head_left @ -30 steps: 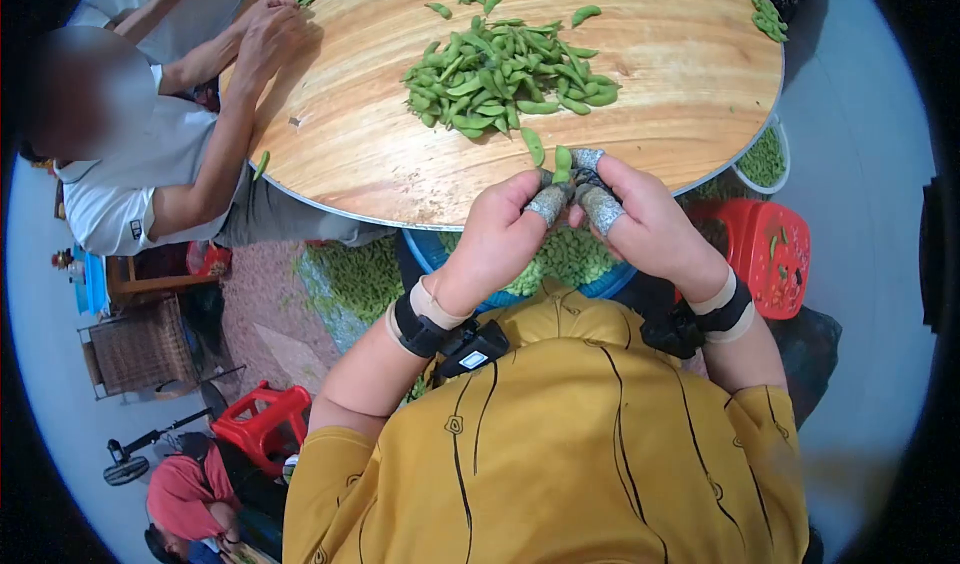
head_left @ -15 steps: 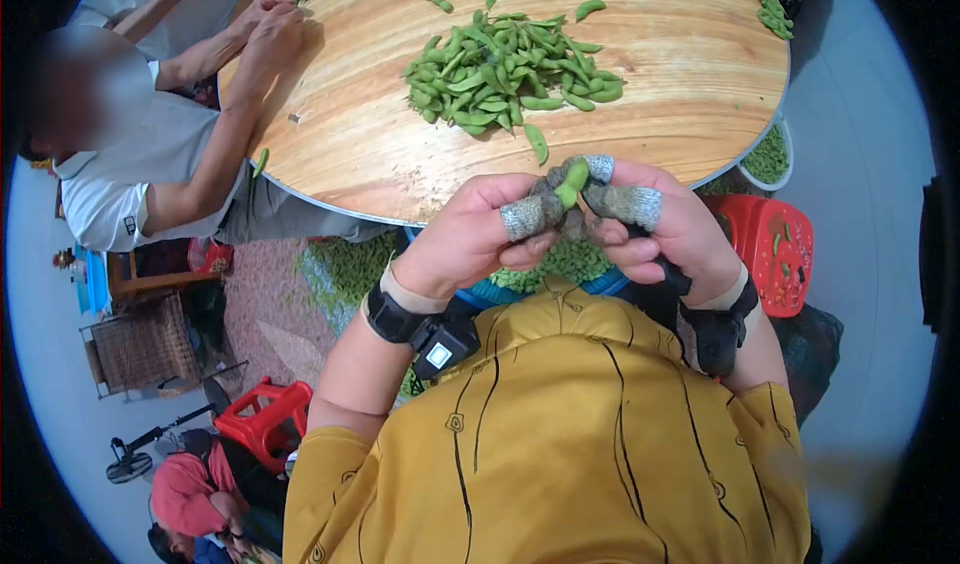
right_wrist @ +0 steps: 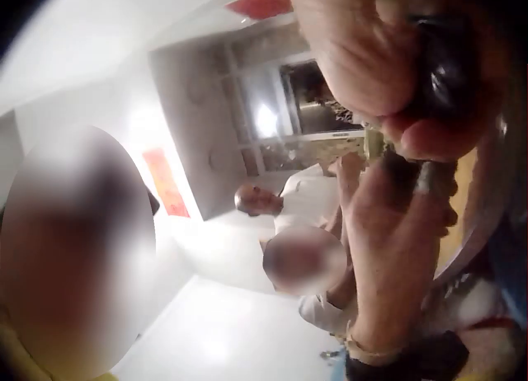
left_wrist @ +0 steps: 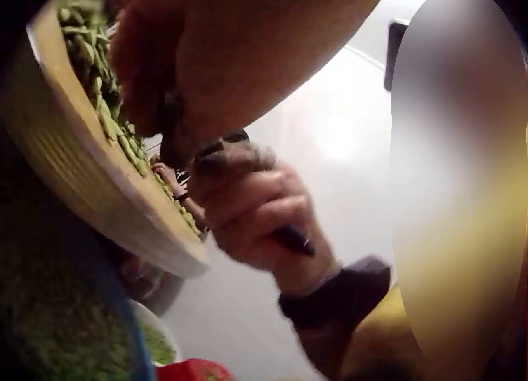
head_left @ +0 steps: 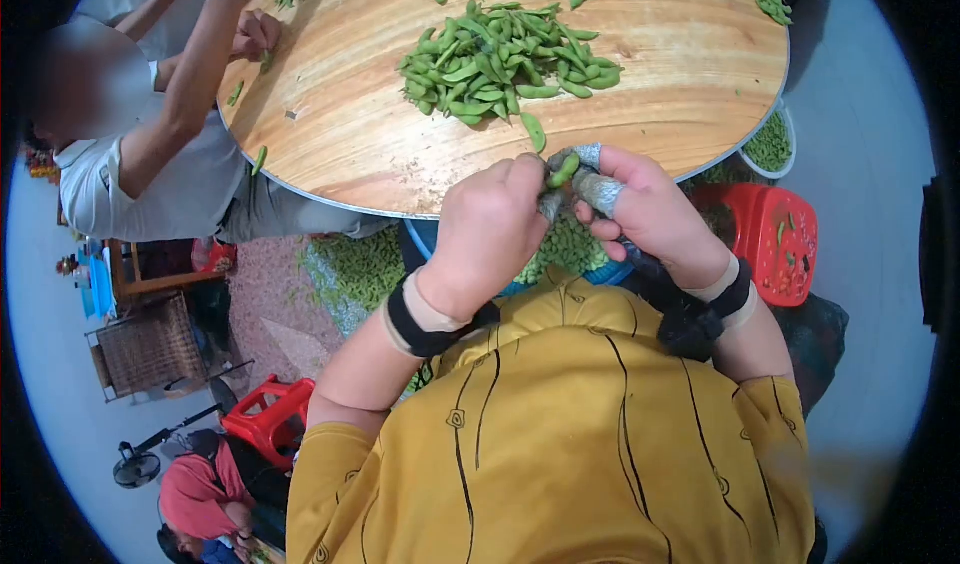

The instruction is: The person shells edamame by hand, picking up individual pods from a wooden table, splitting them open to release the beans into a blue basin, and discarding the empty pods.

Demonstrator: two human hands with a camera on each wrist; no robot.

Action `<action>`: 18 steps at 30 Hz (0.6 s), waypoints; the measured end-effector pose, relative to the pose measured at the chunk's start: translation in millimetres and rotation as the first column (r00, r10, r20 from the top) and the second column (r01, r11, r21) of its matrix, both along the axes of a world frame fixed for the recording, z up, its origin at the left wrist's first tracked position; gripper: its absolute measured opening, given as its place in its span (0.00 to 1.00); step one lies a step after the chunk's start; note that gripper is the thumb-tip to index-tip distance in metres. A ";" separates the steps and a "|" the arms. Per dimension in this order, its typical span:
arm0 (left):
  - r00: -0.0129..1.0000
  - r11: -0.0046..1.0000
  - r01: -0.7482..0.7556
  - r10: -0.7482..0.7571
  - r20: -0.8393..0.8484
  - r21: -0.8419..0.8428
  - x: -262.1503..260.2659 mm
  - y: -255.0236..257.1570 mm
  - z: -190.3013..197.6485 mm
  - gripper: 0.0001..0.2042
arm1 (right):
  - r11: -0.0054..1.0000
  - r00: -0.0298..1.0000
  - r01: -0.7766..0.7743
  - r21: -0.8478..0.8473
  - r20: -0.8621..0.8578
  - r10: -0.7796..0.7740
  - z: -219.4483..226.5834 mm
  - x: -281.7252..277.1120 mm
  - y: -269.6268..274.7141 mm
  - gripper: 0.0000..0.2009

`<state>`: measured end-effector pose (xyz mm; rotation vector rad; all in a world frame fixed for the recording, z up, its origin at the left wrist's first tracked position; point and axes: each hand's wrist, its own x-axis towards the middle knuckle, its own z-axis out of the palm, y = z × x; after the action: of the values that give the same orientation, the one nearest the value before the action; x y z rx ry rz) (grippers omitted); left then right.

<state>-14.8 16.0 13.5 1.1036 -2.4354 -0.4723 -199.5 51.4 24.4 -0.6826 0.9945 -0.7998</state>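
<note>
Change: both hands have dropped a little toward the table edge since half a second ago, and the left hand now turns its back to the head camera, covering fingertips that showed before; the neighbour's arm has lifted over the far rim.
Left hand: left hand (head_left: 490, 229) has its fingers curled in, pinching the pod from the left (its fingertips are hidden behind the knuckles in the head view).
Right hand: right hand (head_left: 650, 214) pinches the same pod from the right, with grey finger covers (head_left: 600, 192) on the fingertips and a dark slim object (left_wrist: 290, 237) tucked under the palm; what it is cannot be told.
Pod: edamame pod (head_left: 563, 170), green, held between the two hands just over the near edge of the table.
Table: round wooden table (head_left: 370, 134), its near rim right by the hands.
Pile: heap of pods (head_left: 500, 64) in the middle of the table, apart from the hands; one loose pod (head_left: 534, 131) lies between heap and hands.
Below: blue basin (head_left: 425, 244) of shelled green beans under the table edge, beneath the hands.
Right side: red stool (head_left: 770, 239) and a white bowl (head_left: 770, 149) of green, beside the table.
Neighbour: another person (head_left: 150, 154) in a white shirt sits at the left rim.
</note>
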 end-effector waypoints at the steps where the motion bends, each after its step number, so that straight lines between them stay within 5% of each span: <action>1: 1.000 0.983 0.000 0.000 -0.001 -0.182 -4.1 1.3 -9.8 0.09 | 0.999 0.999 0.024 -0.048 -0.048 -0.026 -2.3 3.5 0.2 0.12; 5: 0.999 0.953 0.037 -0.032 0.019 -0.302 -5.8 3.2 -17.6 0.08 | 0.996 0.997 0.071 -0.062 -0.033 -0.074 -4.0 2.2 2.5 0.12; 6: 0.990 0.998 0.011 -0.004 -0.138 0.055 -4.2 3.5 -16.8 0.08 | 0.995 0.997 0.072 -0.062 -0.031 -0.074 -4.5 1.0 4.0 0.12; 7: 0.960 0.914 0.038 0.079 -0.269 0.405 -2.1 3.1 -15.8 0.08 | 0.996 0.998 0.068 -0.055 -0.005 -0.068 -5.3 -0.4 6.4 0.13; 8: 0.961 0.913 0.037 0.078 -0.263 0.407 0.6 0.5 -12.6 0.08 | 0.997 0.998 0.063 -0.045 0.023 -0.062 -6.4 -1.7 8.1 0.13; 9: 0.844 0.564 0.214 0.304 -0.442 0.798 4.0 -3.1 -7.4 0.09 | 0.997 0.998 0.063 -0.044 0.027 -0.062 -6.7 -3.5 9.6 0.13; 10: 0.692 0.083 0.476 0.579 -0.431 0.876 8.4 -5.4 -4.2 0.11 | 0.999 0.996 0.029 -0.024 0.084 -0.027 -6.5 -5.6 11.1 0.14; 11: 0.640 0.010 0.600 0.595 -0.487 0.800 15.3 -5.6 -9.6 0.12 | 1.000 0.990 -0.005 -0.006 0.142 0.006 -6.0 -7.2 12.1 0.14; 15: 0.698 0.101 0.484 0.554 -0.453 0.869 15.3 2.6 -9.3 0.10 | 0.997 0.992 -0.079 -0.023 0.093 0.081 -6.0 -9.4 10.4 0.14; 17: 0.827 0.434 0.289 0.337 -0.451 0.853 15.0 5.2 -14.2 0.09 | 0.981 0.943 -0.075 -0.177 -0.332 0.012 -10.8 -5.6 7.5 0.15; 18: 0.827 0.434 0.287 0.338 -0.450 0.854 15.7 6.3 -12.9 0.09 | 0.981 0.944 -0.076 -0.177 -0.331 0.014 -16.9 -3.8 5.4 0.15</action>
<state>0.8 22.3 0.5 1.0855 -1.4880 -1.9788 -203.3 56.9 7.4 -1.0229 1.2088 -0.7592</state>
